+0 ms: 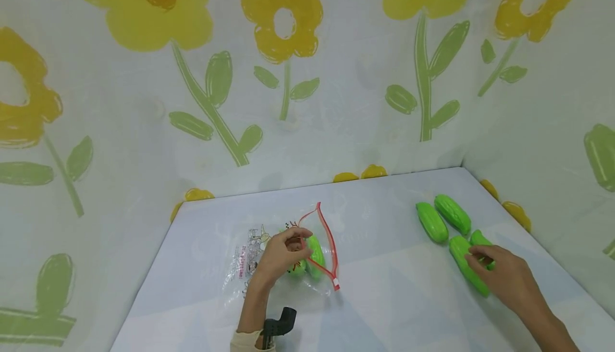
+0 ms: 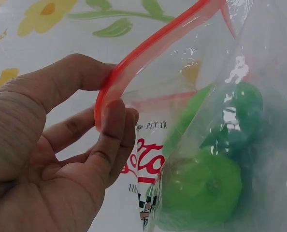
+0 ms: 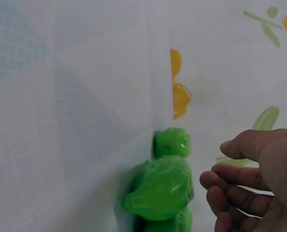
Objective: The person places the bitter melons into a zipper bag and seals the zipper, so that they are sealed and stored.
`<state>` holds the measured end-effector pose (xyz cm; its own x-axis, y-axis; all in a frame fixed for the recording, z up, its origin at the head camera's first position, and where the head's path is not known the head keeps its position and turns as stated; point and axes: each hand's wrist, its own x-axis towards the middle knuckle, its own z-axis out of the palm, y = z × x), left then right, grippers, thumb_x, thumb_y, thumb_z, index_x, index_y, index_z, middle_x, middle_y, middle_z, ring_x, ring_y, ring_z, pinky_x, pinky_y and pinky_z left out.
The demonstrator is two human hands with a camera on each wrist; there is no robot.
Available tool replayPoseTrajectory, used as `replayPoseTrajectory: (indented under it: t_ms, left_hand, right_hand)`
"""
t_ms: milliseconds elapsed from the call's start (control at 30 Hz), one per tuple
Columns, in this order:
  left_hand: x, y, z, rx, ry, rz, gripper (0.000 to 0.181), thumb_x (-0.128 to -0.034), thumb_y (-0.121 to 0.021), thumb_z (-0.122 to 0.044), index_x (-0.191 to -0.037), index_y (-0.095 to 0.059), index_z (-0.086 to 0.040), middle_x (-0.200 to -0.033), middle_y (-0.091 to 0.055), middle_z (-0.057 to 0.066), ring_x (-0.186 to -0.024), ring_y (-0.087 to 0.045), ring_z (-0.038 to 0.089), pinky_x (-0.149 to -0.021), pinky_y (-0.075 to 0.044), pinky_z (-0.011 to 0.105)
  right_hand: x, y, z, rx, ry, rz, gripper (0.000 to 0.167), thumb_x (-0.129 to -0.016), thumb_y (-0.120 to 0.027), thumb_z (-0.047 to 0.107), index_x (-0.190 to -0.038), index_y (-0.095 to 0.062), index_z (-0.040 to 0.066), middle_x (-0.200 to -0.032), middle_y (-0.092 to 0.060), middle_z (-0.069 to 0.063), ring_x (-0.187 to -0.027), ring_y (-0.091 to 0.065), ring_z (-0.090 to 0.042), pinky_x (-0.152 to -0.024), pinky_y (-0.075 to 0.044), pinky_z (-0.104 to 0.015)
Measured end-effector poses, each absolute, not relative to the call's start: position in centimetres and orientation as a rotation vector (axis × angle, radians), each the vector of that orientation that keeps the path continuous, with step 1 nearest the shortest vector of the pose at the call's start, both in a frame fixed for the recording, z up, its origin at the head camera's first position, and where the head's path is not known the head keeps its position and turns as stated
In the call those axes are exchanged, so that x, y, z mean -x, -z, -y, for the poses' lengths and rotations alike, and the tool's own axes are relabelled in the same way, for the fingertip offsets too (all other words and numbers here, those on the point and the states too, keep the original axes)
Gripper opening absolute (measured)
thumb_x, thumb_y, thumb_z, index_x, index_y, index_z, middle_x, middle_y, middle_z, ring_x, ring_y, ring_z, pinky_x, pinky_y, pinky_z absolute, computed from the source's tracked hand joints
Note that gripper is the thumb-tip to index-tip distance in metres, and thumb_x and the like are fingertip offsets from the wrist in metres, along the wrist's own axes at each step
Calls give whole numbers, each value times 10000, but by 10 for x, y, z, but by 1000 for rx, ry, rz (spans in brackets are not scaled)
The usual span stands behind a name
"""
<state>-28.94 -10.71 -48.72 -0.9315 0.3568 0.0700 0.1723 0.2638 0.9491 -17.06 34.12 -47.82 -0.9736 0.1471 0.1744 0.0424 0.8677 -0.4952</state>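
My left hand (image 1: pixel 281 253) pinches the red zip edge (image 2: pixel 148 46) of a clear plastic bag (image 1: pixel 231 282) between thumb and fingers. The bag lies on its side with its mouth apart, facing right. Inside it are green toy cucumbers (image 2: pixel 201 191), partly hidden by the hand in the head view. My right hand (image 1: pixel 511 277) hovers at the near toy cucumber (image 1: pixel 465 261), fingers loosely bent with nothing between them. In the right wrist view, a gap separates its fingertips from the toy cucumbers (image 3: pixel 160 186). Another one (image 1: pixel 480 238) is half hidden behind that hand.
Two more toy cucumbers (image 1: pixel 432 223) (image 1: pixel 452 214) lie side by side farther back on the right of the white table (image 1: pixel 384 288). A flower-patterned cloth wall (image 1: pixel 336 127) rises along the table's back and sides.
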Motion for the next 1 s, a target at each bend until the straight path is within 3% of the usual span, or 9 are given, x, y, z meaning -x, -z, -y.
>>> replayPoseTrajectory:
  t_ms: [233,400,500,667,867,1000]
  left_hand:
    - [289,487,105,-449,-1717,-2428,424,-845,-783,-141,-1256,-684,-108,-1161,-660,81,-918,-597,210,-714,-508,284]
    - [288,486,106,-421,-1706,-2342,464,-886,-718,-98,-1333,-635,-191,-1279,-624,72,-791,-589,193,-632,-483,278]
    - [288,485,104,-414,-1740,-2302,444,-908,-671,-71,-1337,-626,-178,-1315,-610,73,-800,-614,186,-625,-478,275]
    - [289,485,99,-386,-1775,-2365,360,-917,-689,-100,-1276,-661,-99,-1221,-644,97,-903,-590,188,-610,-457,247]
    - [288,486,98,-342,-1831,-2378,388,-904,-716,-122,-1284,-654,-78,-1196,-648,100,-919,-584,202,-581,-439,242]
    - [289,488,97,-340,-1832,-2390,397,-904,-709,-110,-1296,-648,-94,-1180,-651,101,-892,-570,194,-557,-428,238]
  right_hand:
    - [170,482,-344,169,-735,2860,407,-990,-632,327,-1171,-683,-34,-1006,-691,-99,-914,-626,-303,-692,-486,-433]
    - [170,483,-347,158,-718,2857,428,-990,-630,330,-1191,-670,-47,-1025,-690,-113,-930,-626,-333,-689,-490,-452]
    - [169,483,-349,163,-727,2870,438,-996,-620,340,-1202,-664,-44,-1045,-684,-111,-941,-620,-334,-694,-489,-465]
    - [168,483,-350,170,-728,2872,466,-987,-633,366,-1212,-659,-41,-1065,-676,-120,-941,-606,-333,-702,-484,-476]
    - [174,486,-348,151,-514,2912,570,-919,-706,425,-1142,-659,-98,-976,-641,-183,-860,-586,-380,-689,-467,-527]
    - [179,488,-346,115,-334,2918,590,-845,-780,378,-1085,-640,-144,-882,-613,-214,-775,-577,-412,-635,-462,-540]
